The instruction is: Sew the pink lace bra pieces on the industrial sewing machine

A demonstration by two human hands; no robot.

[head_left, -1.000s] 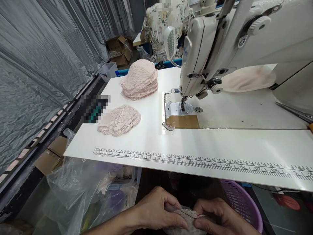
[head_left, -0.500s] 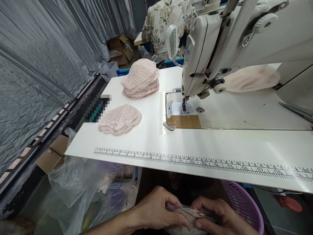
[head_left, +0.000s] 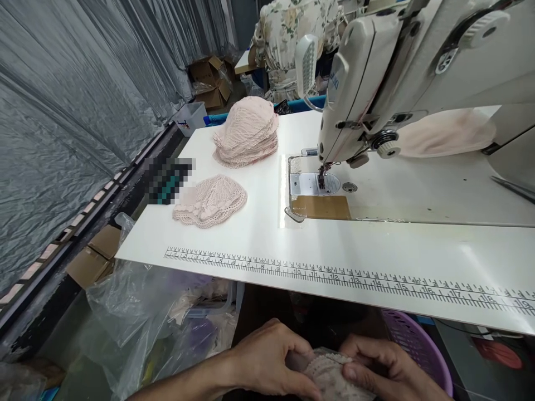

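Observation:
Below the table's front edge, a pale lace bra cup (head_left: 334,376) is between my two hands, its lower part cut off by the frame. My left hand (head_left: 271,359) curls around its left side, thumb and index finger somewhat apart at the lace. On the right, my right hand (head_left: 382,365) pinches the scalloped upper edge, thumb on top. A single pink lace cup (head_left: 211,201) lies on the white table (head_left: 259,245). Behind it stands a stack of similar pink lace cups (head_left: 246,133).
A sewing machine (head_left: 355,83) stands on the right, its presser foot (head_left: 322,177) over the needle plate. Printed ruler marks (head_left: 334,274) run along the table's front. A purple basket (head_left: 422,351) sits below, right. Plastic bags (head_left: 134,312) hang left. Someone in a floral top (head_left: 292,39) is beyond.
The lace cup has turned in my hands, showing more of its face. My right hand has shifted slightly right, and the left thumb and index finger have spread. The view has shifted a little.

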